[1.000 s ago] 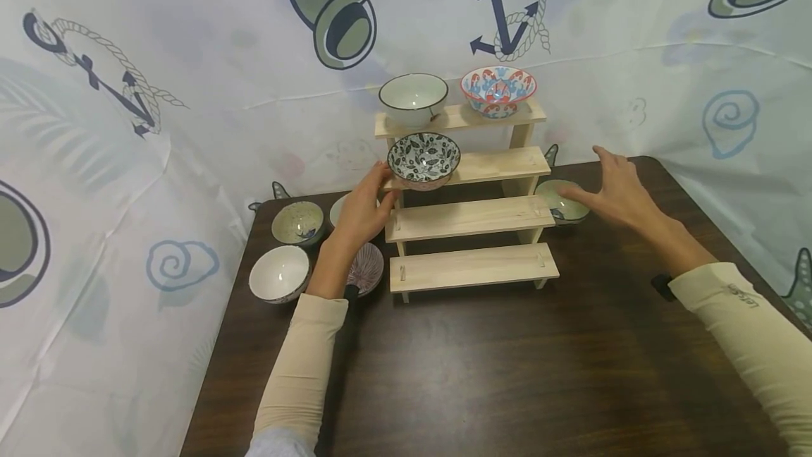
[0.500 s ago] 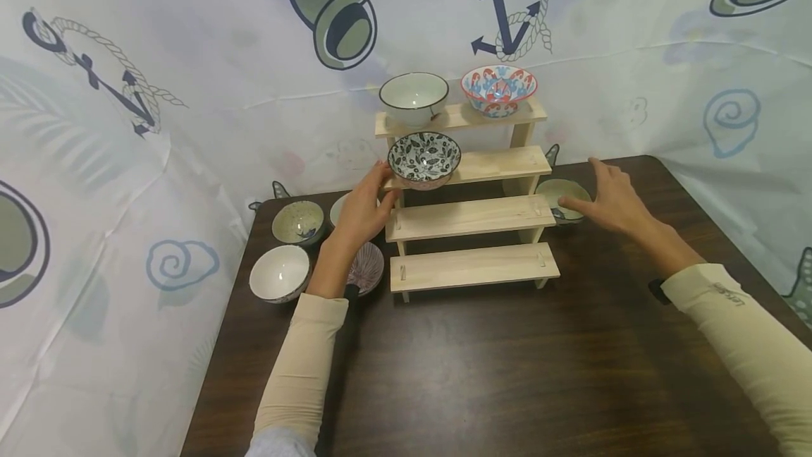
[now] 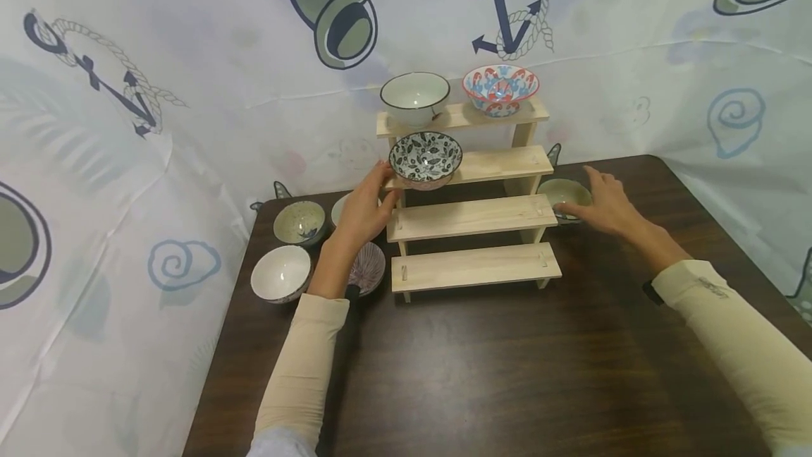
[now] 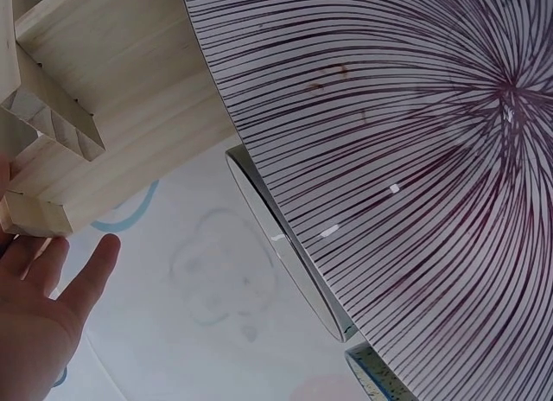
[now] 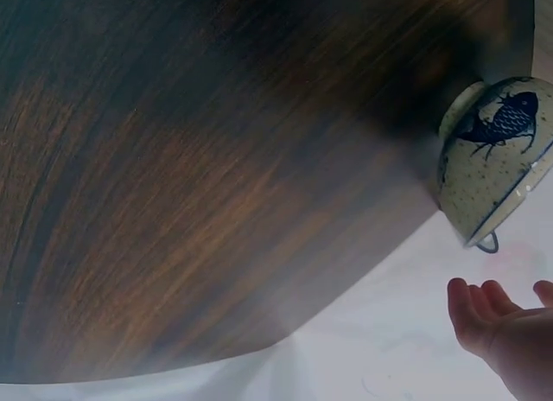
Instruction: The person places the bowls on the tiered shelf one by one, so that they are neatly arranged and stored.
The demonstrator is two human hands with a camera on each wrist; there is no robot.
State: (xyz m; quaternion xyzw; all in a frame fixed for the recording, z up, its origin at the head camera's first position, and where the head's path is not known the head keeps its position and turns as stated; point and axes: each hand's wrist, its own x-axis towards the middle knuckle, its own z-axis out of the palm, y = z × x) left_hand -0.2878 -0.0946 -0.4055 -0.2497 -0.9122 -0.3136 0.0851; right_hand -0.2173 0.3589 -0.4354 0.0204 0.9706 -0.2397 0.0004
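My left hand (image 3: 363,206) touches the left end of the wooden stepped shelf (image 3: 476,266), beside the second step from the top. In the left wrist view its fingers meet the wood while one digit stands away from it. A black-and-white leaf-patterned bowl (image 3: 425,159) sits on that step, just right of the fingers. At the right, my right hand (image 3: 605,206) reaches with spread thumb and fingers around a greenish speckled bowl (image 3: 564,193) on the table. The right wrist view shows this bowl (image 5: 497,159) with a blue fish, its fingers apart from it.
A white dark-rimmed bowl (image 3: 415,97) and a red-and-blue bowl (image 3: 500,89) stand on the top step. Left of the shelf are a greenish bowl (image 3: 298,221), a white bowl (image 3: 281,272), a purple-striped bowl (image 3: 368,266) and a partly hidden pale bowl (image 3: 337,211). A patterned cloth (image 3: 254,125) hangs behind.
My right hand has moved left and slightly down, closer to the greenish bowl, with its thumb now at the bowl's rim. My left hand stays at the shelf.
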